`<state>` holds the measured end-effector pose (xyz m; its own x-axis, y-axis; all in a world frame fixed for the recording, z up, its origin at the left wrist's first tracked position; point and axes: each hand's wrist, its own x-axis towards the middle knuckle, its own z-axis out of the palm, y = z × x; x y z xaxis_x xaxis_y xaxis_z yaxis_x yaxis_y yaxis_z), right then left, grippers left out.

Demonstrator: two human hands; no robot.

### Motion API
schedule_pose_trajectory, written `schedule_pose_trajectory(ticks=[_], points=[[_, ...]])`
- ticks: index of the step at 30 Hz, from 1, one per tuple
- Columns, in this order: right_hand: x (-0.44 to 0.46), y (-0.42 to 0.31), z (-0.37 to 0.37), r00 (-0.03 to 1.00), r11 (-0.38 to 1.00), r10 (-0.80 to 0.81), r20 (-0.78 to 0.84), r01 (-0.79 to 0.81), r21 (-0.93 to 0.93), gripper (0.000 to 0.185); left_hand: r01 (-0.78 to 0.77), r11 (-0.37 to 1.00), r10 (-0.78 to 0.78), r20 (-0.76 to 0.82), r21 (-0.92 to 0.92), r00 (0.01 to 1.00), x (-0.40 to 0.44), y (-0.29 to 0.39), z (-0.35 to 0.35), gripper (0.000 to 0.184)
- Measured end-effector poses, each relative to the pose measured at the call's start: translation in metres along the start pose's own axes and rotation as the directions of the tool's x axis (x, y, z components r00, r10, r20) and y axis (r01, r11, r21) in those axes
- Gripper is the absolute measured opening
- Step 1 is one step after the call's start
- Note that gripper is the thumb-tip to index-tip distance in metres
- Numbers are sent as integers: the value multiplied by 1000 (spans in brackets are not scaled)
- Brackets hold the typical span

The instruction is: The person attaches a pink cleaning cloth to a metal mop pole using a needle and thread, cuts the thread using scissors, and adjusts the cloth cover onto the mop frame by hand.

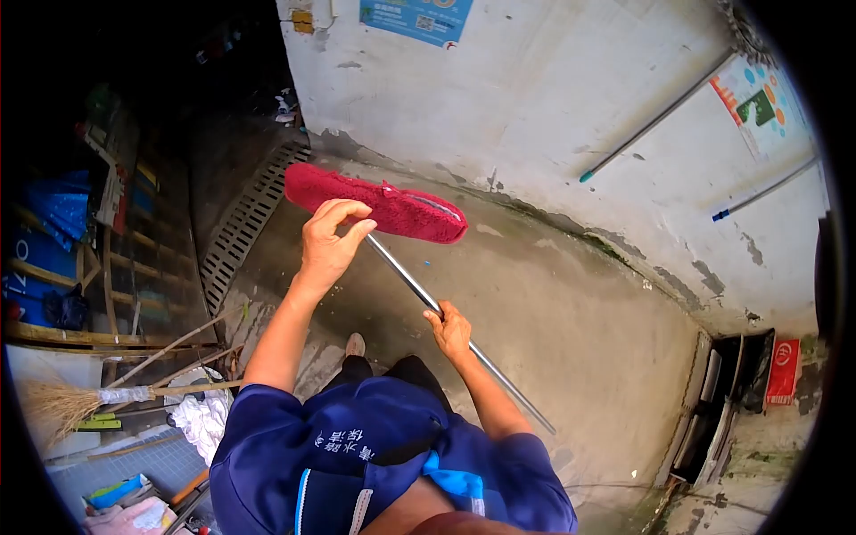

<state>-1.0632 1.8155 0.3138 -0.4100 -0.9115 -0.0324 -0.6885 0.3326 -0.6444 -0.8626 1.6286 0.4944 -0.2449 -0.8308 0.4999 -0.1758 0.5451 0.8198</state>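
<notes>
A flat mop with a red fluffy head and a silver metal pole is held up in front of me, its head away from me. My right hand is wrapped round the pole near its middle. The pole's bare end points down to the right. At the near edge of the red head is my left hand, thumb and fingers curled into a pinch. Whatever it may hold is too small to make out. A grey strip shows along the right part of the head.
A slotted drain grate crosses the concrete floor at left. A straw broom and piled household items lie at lower left. Two poles hang along the white wall. A dark opening is at right.
</notes>
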Motion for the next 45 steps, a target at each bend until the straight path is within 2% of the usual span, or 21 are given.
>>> schedule_pose_trajectory(ticks=[2,3,5,7,9,13,15,19,21,23,28,32,34,35,37,38,39,41,42,43,45], points=[[2,-9,17,998,1000,-1,57,2,-2,39,-212,962,212,19,171,977,6,-14,-8,28],[6,-16,26,998,1000,1,64,-1,-10,39,-187,970,178,73,155,981,9,-15,-13,34],[0,-29,38,995,999,-24,99,27,-29,38,-232,932,217,84,278,973,14,-14,-19,31],[5,-41,54,995,996,-80,66,83,-33,37,-343,876,303,167,340,938,17,-33,-30,26],[11,-51,64,983,994,-40,179,57,-91,38,-412,864,391,127,291,911,15,-52,-40,18],[24,-77,81,977,992,-110,183,120,-45,38,-390,866,390,67,312,918,13,-76,-67,19],[31,-96,85,955,998,-32,295,46,-40,38,-374,860,384,44,347,922,14,-85,-82,19],[46,-119,101,941,998,-68,332,62,31,37,-358,834,387,17,419,922,14,-104,-101,21],[55,-132,108,926,999,-27,376,7,53,37,-334,831,377,-9,445,926,15,-114,-110,22],[60,-137,116,912,997,-50,408,19,79,36,-300,857,337,-15,418,941,15,-121,-118,25],[81,-142,133,897,989,-117,426,65,134,34,-309,834,357,-20,456,934,21,-143,-130,23],[101,-139,139,872,988,-135,471,84,128,34,-260,839,300,-8,478,954,36,-161,-130,24],[114,-133,145,858,988,-146,492,97,124,34,-215,831,269,-33,513,963,56,-167,-127,32],[122,-129,148,850,988,-141,508,90,123,34,-120,828,140,6,547,990,66,-169,-128,45],[141,-128,147,798,981,-194,570,141,135,35,-55,812,8,84,581,996,82,-184,-128,59],[153,-129,144,777,980,-198,597,162,114,36,-75,788,-38,170,611,985,85,-197,-129,66],[167,-126,144,765,976,-219,606,180,125,36,-63,776,-43,152,627,987,92,-206,-128,66],[190,-114,149,762,964,-267,590,209,167,36,96,807,-283,238,583,929,109,-218,-126,72],[203,-109,152,753,958,-286,593,206,200,36,233,800,-397,196,553,896,121,-220,-123,80],[223,-102,152,640,964,-262,722,202,171,38,287,751,-459,159,594,874,131,-222,-121,85],[244,-95,151,667,925,-380,641,284,253,36,409,698,-574,119,587,810,142,-243,-122,75]])
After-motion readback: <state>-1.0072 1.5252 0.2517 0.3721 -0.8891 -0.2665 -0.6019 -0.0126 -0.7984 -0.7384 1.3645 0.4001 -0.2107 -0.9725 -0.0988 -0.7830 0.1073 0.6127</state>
